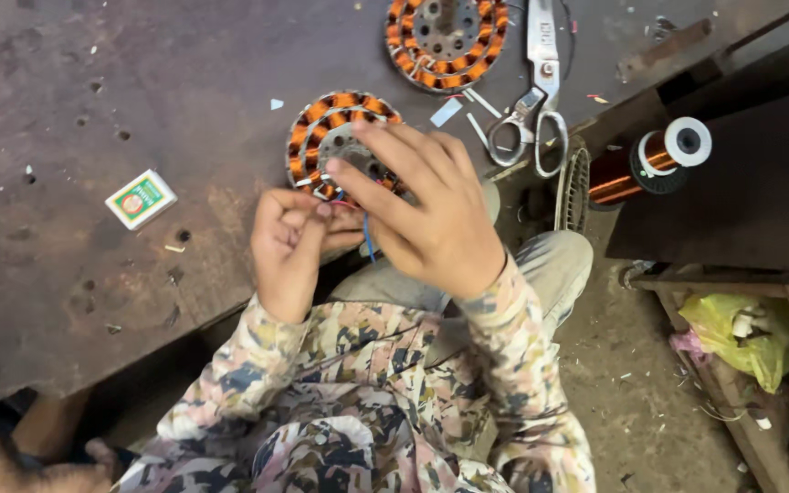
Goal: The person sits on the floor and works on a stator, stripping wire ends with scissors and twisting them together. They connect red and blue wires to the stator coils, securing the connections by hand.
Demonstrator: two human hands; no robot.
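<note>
Your left hand (287, 246) pinches wire leads at the near rim of the wound stator (335, 137) on the workbench (93, 137). Your right hand (431, 215) spreads over it, thin blue wire (368, 239) beneath. Stator likely heavy, rigid; copper windings delicate, so grip the steel core.

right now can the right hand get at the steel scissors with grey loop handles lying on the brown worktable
Probably yes: the right hand rests on the copper-wound stator, and the bare worktable between it and the scissors holds only small scraps.
</note>
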